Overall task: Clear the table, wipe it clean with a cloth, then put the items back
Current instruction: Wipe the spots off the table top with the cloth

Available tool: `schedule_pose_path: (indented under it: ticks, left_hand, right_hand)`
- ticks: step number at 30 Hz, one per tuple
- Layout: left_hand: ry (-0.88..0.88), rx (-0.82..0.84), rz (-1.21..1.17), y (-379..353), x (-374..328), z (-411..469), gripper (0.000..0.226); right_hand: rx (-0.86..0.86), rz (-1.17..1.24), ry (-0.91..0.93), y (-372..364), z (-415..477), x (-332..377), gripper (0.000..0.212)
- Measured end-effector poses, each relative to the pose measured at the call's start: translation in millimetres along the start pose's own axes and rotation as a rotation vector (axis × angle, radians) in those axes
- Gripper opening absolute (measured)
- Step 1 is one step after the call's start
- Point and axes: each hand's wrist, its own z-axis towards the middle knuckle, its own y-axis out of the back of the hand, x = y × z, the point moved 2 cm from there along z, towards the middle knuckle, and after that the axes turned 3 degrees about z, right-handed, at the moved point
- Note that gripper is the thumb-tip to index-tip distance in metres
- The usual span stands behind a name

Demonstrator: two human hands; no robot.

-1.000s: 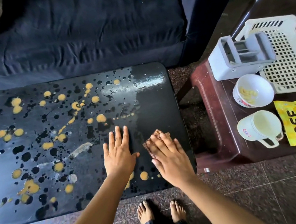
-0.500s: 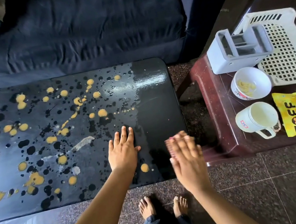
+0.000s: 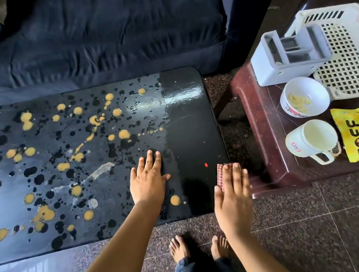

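**A:** Far left to centre: yellow and black splatter covers the bench [image 3: 192,134]. It looks like the finish, so real dirt could hide in it and be missed.

**B:** And the hands?

**A:** Lower centre: left hand [image 3: 148,182] lies flat on the bench, fingers straight and spread, holding nothing. It reads as a brace. The risk is judged small. If the gloss top is damp the palm may slide, and it may leave prints.

**B:** Moving right?

**A:** A red speck [image 3: 206,165] lies on the plain black strip, just left of the cloth [image 3: 220,171]. The cloth is at the bench's right edge, low in the frame, under the right hand [image 3: 233,195]. The fingers are straight and press down on it, not curled round it. The hand is blurred and part of it hangs past the edge.

**B:** Main hazard?

**A:** The cloth going over the edge to the floor [image 3: 326,218], since nothing grips it. A stroke that way would also tip crumbs down by the bare feet [image 3: 178,246] instead of gathering them. Further right, a mug [image 3: 311,139] stands on the stool [image 3: 266,146]. A wide sweep might reach it, though a gap separates stool and bench.

**B:** How does the cloth look?

**A:** Small, with a red and pale check. Only a strip shows along the left and top of the fingers. I cannot tell whether it is folded or bunched, or wet or dry.
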Motion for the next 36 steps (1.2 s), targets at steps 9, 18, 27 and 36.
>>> schedule_pose_path:
  ticks: [9,18,27,36]
  left_hand:
    - [0.005,-0.010,-0.009,-1,1,0,0.070]
    - [0.008,-0.014,-0.026,1,0,-3,0.069]
    - [0.004,0.003,0.035,2,1,-4,0.070]
    - [-0.007,0.039,0.037,14,-2,-4,0.071]
  right_hand:
    - [0.167,-0.105,0.677,-10,-7,23,0.059]
    - [0.160,-0.032,0.360,-10,-13,57,0.059]
    - [0.092,-0.039,0.061,0,17,26,0.060]
    - [0.188,0.067,0.495,0,42,45,0.052]
